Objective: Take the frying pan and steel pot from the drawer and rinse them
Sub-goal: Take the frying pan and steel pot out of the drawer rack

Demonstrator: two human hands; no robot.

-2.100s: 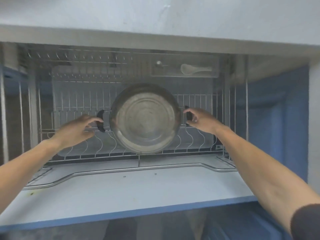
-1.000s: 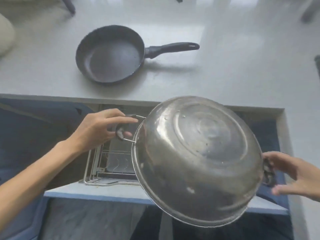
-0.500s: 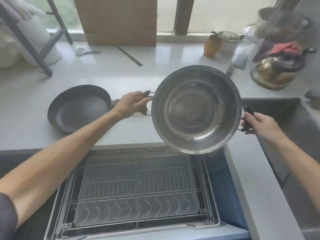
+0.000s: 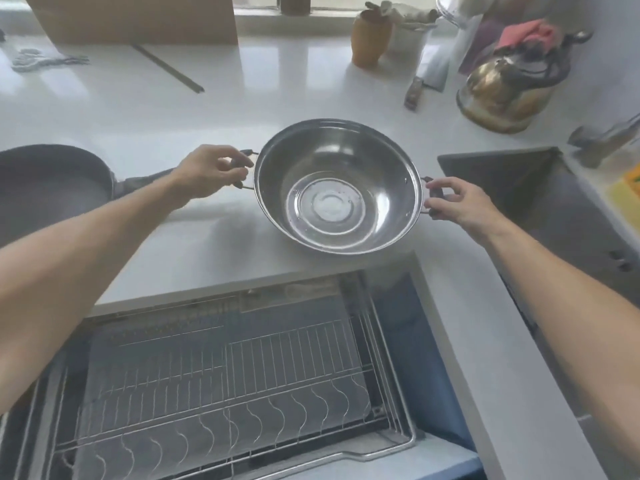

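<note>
I lifted the steel pot (image 4: 337, 187) out of the drawer rack (image 4: 221, 368), where it had stood on edge with its underside toward me. I turned it mouth-up and brought it down to the white countertop (image 4: 207, 109), between my left hand (image 4: 207, 174) and right hand (image 4: 457, 202), each gripping a side handle, the right-hand fingers loosened to a fingertip hold.

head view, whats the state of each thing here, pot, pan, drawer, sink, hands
steel pot: upright, held by both handles
frying pan: upright on the counter
drawer: pulled open
sink: no dishes visible inside
left hand: grips left pot handle
right hand: grips right pot handle
</note>
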